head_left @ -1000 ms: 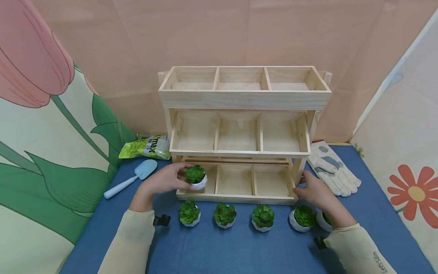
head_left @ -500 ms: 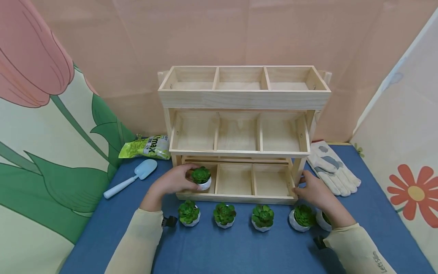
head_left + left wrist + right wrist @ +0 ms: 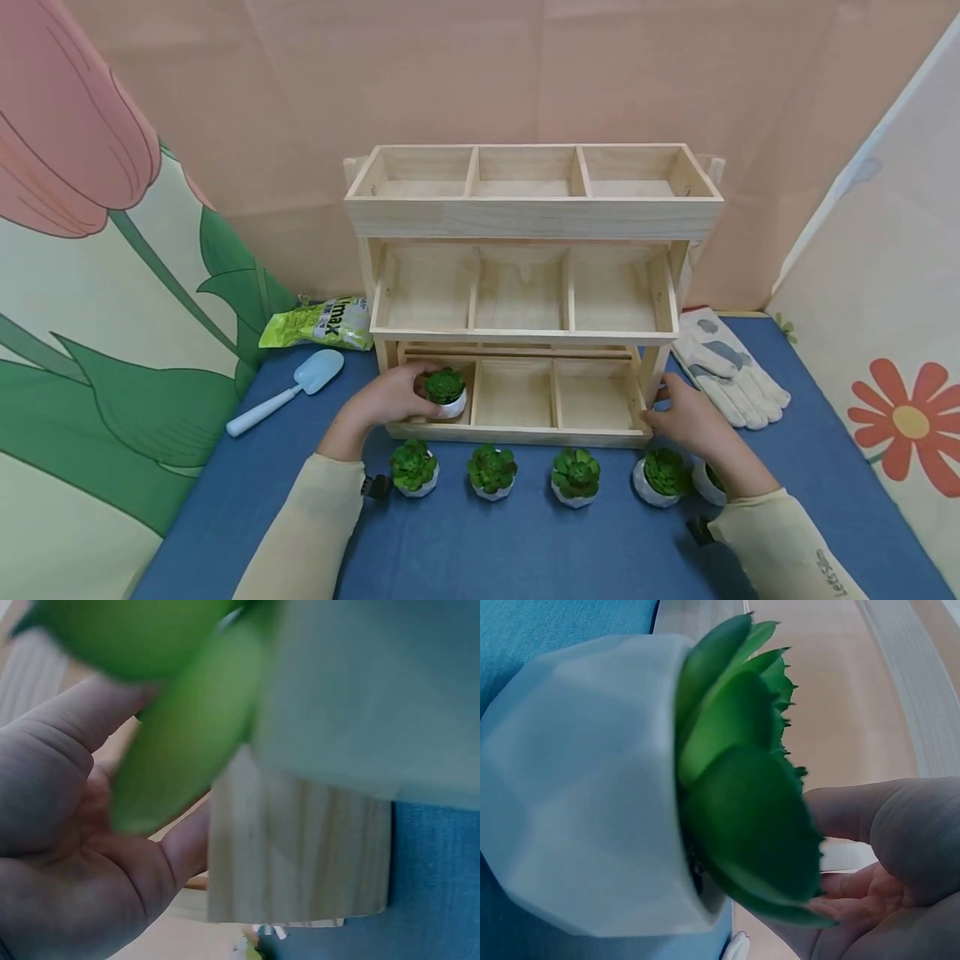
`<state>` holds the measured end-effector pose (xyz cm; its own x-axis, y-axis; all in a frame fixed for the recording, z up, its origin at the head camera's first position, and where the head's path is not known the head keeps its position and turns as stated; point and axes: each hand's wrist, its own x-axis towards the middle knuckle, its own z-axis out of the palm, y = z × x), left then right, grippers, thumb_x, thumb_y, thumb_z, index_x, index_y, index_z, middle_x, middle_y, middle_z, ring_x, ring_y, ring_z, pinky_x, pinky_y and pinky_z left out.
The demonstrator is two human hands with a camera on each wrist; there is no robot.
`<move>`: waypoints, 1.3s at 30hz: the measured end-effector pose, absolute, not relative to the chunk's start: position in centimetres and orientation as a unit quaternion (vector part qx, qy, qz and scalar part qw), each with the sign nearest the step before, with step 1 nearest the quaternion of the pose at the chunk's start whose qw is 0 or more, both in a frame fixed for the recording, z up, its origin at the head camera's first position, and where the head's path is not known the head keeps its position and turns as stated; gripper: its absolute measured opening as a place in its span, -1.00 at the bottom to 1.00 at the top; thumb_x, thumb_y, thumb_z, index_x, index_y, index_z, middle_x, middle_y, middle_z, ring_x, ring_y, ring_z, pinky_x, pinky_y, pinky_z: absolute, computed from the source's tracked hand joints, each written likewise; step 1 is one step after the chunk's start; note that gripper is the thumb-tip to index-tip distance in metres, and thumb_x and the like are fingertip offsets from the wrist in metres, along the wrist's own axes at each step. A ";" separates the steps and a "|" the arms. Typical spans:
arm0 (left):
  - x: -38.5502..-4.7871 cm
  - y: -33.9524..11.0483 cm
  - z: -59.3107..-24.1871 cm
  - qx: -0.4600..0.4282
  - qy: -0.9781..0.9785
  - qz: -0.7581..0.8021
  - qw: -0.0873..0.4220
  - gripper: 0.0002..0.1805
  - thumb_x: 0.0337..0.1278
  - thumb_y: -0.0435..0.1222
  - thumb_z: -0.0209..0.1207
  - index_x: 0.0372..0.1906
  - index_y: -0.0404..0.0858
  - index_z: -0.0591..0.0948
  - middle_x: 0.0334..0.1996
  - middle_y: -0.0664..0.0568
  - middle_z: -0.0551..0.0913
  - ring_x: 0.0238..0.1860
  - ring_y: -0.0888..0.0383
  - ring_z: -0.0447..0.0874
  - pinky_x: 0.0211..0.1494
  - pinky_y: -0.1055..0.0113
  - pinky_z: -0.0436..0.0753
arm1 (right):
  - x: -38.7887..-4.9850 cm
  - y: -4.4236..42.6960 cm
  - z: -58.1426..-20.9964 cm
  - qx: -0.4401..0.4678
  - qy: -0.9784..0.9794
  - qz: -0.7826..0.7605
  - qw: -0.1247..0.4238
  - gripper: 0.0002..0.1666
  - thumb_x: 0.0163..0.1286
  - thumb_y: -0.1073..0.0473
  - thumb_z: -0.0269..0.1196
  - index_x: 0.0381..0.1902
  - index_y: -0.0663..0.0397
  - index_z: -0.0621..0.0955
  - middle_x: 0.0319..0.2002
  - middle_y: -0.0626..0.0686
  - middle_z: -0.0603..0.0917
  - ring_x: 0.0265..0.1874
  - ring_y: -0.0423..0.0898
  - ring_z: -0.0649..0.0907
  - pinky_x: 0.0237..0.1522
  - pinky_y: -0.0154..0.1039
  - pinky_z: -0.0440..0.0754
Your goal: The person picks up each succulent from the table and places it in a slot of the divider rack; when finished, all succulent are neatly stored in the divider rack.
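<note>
Thumb and fingers of my left hand (image 3: 393, 393) hold a small potted succulent (image 3: 446, 390) inside the left compartment of the bottom tier of a wooden plant shelf (image 3: 517, 436). The pot is white and faceted, its leaves green. Whether it touches the compartment floor cannot be told. My right hand (image 3: 681, 414) grips the lower right end of the shelf. Beside my right wrist stands another succulent (image 3: 750, 772) in a white pot, large in the right wrist view. Blurred leaves (image 3: 187, 727) and a pale pot fill much of the left wrist view, partly covering my left hand.
Several potted succulents (image 3: 491, 472) line the blue cloth in front of the shelf; one at the right is partly behind my right arm. A light blue trowel (image 3: 318, 371) and a green bag (image 3: 322, 323) lie left. Gloves (image 3: 727, 367) lie right.
My left hand has moved right and slightly down with the potted succulent, further into the bottom left compartment. The right hand has stayed at the shelf's end.
</note>
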<state>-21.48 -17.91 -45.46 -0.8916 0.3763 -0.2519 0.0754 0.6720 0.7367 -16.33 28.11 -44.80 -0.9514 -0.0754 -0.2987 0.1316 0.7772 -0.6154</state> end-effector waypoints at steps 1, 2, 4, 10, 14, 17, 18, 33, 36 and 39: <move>-21.5 -17.9 -45.6 0.127 0.892 0.386 0.195 -0.20 0.12 -0.16 0.56 0.46 -0.22 0.53 -0.21 -0.07 0.70 -0.29 0.09 0.61 -0.23 0.23 0.56 | -16.3 28.1 -44.8 0.015 0.930 -0.334 0.155 -0.19 0.53 0.20 0.30 0.49 0.55 0.23 0.22 0.55 0.59 -0.18 0.09 0.83 -0.17 -0.04 0.76; -21.5 -17.9 -45.6 0.127 0.892 0.387 0.196 -0.19 0.11 -0.16 0.56 0.47 -0.22 0.53 -0.20 -0.07 0.70 -0.29 0.09 0.62 -0.23 0.22 0.56 | -16.3 28.1 -44.7 0.014 0.929 -0.336 0.155 -0.19 0.53 0.20 0.30 0.49 0.56 0.22 0.22 0.55 0.58 -0.17 0.11 0.83 -0.17 -0.03 0.77; -21.5 -17.8 -45.8 0.127 0.892 0.387 0.195 -0.18 0.11 -0.18 0.56 0.47 -0.24 0.52 -0.18 -0.08 0.71 -0.29 0.09 0.62 -0.22 0.22 0.57 | -16.3 28.1 -44.7 0.013 0.928 -0.340 0.154 -0.19 0.53 0.21 0.30 0.50 0.56 0.22 0.22 0.56 0.58 -0.14 0.13 0.83 -0.17 -0.03 0.77; -21.5 -17.5 -46.2 0.125 0.895 0.380 0.197 -0.13 0.10 -0.17 0.57 0.51 -0.27 0.48 -0.07 -0.11 0.74 -0.24 0.11 0.68 -0.16 0.22 0.62 | -16.2 28.1 -44.7 0.010 0.926 -0.346 0.152 -0.18 0.54 0.21 0.29 0.51 0.57 0.20 0.23 0.57 0.56 -0.11 0.16 0.82 -0.14 0.00 0.79; -21.6 -17.4 -46.3 0.119 0.896 0.376 0.203 -0.11 0.11 -0.15 0.57 0.53 -0.27 0.47 -0.02 -0.12 0.74 -0.23 0.10 0.68 -0.16 0.21 0.62 | -16.2 28.2 -44.9 0.010 0.925 -0.348 0.154 -0.16 0.55 0.20 0.29 0.54 0.56 0.18 0.24 0.56 0.56 -0.09 0.16 0.82 -0.13 0.00 0.78; -21.7 -17.3 -46.4 0.114 0.898 0.371 0.206 -0.11 0.11 -0.15 0.57 0.53 -0.26 0.46 -0.01 -0.11 0.73 -0.22 0.09 0.67 -0.17 0.20 0.61 | -16.3 28.2 -45.0 0.010 0.926 -0.345 0.153 -0.15 0.54 0.18 0.29 0.54 0.54 0.18 0.25 0.56 0.56 -0.08 0.16 0.82 -0.13 -0.01 0.78; -21.7 -17.3 -46.4 0.114 0.899 0.369 0.207 -0.10 0.11 -0.14 0.57 0.53 -0.27 0.46 0.00 -0.11 0.73 -0.22 0.09 0.67 -0.16 0.21 0.61 | -16.3 28.2 -45.0 0.010 0.926 -0.344 0.153 -0.15 0.54 0.18 0.30 0.54 0.54 0.19 0.24 0.55 0.56 -0.08 0.17 0.81 -0.13 -0.01 0.78; -20.7 -17.5 -45.9 0.128 0.908 0.358 0.174 -0.14 0.17 -0.20 0.55 0.54 -0.26 0.45 0.06 -0.14 0.72 -0.22 0.06 0.67 -0.12 0.14 0.62 | -16.1 28.2 -45.2 0.016 0.925 -0.348 0.149 -0.13 0.53 0.18 0.32 0.59 0.44 0.22 0.30 0.54 0.57 -0.09 0.14 0.83 -0.13 -0.02 0.78; -19.9 -17.6 -45.0 0.139 0.908 0.365 0.154 -0.15 0.19 -0.18 0.54 0.54 -0.25 0.46 0.25 -0.17 0.69 -0.06 -0.04 0.72 0.05 0.00 0.67 | -15.7 28.2 -45.3 0.013 0.927 -0.345 0.146 -0.12 0.53 0.17 0.32 0.61 0.42 0.21 0.34 0.54 0.55 0.02 0.24 0.82 -0.10 0.01 0.80; -18.9 -17.9 -44.0 0.135 0.906 0.376 0.139 -0.13 0.22 -0.11 0.53 0.57 -0.24 0.43 0.49 -0.19 0.54 0.26 -0.20 0.69 0.31 -0.18 0.64 | -15.4 28.3 -45.5 0.009 0.928 -0.343 0.145 -0.10 0.56 0.16 0.30 0.64 0.41 0.17 0.38 0.54 0.52 0.14 0.33 0.77 -0.06 0.05 0.81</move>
<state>-18.91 -17.92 -44.02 -0.9246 0.3499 -0.1506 0.1404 0.6806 0.7191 -15.38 28.31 -45.54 -0.9577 -0.0821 -0.2758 0.1172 0.7640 -0.6345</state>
